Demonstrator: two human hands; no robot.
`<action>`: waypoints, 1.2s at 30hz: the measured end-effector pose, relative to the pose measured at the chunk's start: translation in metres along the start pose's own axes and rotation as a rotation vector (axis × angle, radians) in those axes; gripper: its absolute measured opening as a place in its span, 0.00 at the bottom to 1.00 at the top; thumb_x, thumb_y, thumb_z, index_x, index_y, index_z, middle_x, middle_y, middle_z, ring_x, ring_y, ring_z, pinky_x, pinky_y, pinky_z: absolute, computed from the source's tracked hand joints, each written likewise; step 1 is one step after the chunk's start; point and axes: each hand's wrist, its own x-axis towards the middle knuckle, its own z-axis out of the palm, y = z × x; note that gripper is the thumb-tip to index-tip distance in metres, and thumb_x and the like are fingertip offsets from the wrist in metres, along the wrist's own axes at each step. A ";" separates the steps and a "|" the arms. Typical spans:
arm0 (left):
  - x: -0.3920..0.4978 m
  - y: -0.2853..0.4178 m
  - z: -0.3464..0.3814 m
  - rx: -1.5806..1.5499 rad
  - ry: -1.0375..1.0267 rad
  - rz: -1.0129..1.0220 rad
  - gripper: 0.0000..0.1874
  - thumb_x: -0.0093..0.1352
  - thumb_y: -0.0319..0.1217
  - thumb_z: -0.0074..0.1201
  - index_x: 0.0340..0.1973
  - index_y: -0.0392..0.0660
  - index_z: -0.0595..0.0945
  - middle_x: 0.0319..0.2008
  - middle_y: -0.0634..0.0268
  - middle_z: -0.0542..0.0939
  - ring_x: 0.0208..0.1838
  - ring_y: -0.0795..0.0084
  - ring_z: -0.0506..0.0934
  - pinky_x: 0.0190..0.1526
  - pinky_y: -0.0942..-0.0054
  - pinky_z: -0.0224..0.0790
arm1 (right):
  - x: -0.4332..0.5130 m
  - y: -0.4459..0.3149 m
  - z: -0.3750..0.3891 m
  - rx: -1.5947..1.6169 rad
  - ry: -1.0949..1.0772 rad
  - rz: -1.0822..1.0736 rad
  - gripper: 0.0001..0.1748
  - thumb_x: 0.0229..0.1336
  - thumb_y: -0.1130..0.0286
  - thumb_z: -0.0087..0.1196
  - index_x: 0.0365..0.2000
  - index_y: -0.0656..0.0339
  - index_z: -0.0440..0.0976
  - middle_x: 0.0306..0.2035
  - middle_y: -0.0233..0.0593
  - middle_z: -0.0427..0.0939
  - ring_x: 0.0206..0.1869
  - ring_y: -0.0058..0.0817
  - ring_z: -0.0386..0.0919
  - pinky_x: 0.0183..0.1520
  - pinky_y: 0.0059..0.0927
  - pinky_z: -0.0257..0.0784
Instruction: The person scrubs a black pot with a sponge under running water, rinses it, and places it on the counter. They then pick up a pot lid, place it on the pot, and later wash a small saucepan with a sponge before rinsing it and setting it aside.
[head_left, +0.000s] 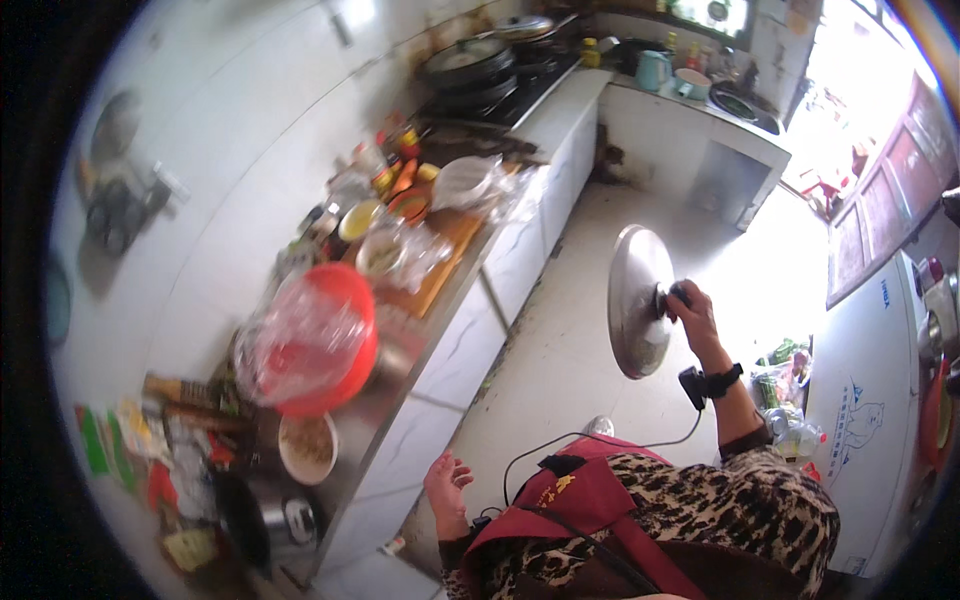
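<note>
My right hand (696, 313) grips the dark knob of a round metal pan lid (636, 300). The lid is held on edge above the pale floor, well away from the counter. Beside the counter front, my left hand (448, 480) is raised with its fingers loosely apart and nothing in it. The counter part nearest to it carries a white bowl of crumbly brown food (308, 448). Behind that bowl stands a red plastic basin (352, 375), partly covered by crumpled clear plastic film (300, 341).
A wooden cutting board (442, 277) bears bowls and plastic film. Covered pans (469, 64) stand on the black stove (536, 90). A light-blue kettle (653, 71) and a sink (757, 116) are at the back. A white chest freezer (862, 390) and bagged vegetables (784, 375) lie at my right.
</note>
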 end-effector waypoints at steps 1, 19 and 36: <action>0.022 0.007 0.027 0.008 -0.109 0.030 0.19 0.67 0.36 0.54 0.48 0.37 0.74 0.32 0.59 0.75 0.28 0.68 0.76 0.26 0.72 0.70 | 0.011 0.013 -0.012 0.031 0.058 -0.044 0.01 0.56 0.77 0.51 0.29 0.63 0.70 0.22 0.31 0.72 0.22 0.17 0.68 0.25 0.19 0.64; 0.291 0.121 0.521 0.210 -0.293 0.013 0.14 0.68 0.33 0.50 0.47 0.39 0.75 0.32 0.64 0.77 0.27 0.74 0.76 0.26 0.77 0.71 | 0.424 0.131 -0.152 0.319 0.207 -0.032 0.01 0.57 0.79 0.50 0.31 0.65 0.70 0.24 0.33 0.71 0.25 0.19 0.67 0.28 0.20 0.64; 0.508 0.167 0.967 0.476 -0.664 -0.129 0.17 0.67 0.30 0.52 0.50 0.36 0.73 0.36 0.61 0.76 0.30 0.72 0.77 0.28 0.76 0.73 | 0.758 0.243 -0.273 0.060 0.466 0.166 0.07 0.59 0.72 0.53 0.26 0.62 0.69 0.20 0.26 0.70 0.22 0.13 0.65 0.24 0.18 0.59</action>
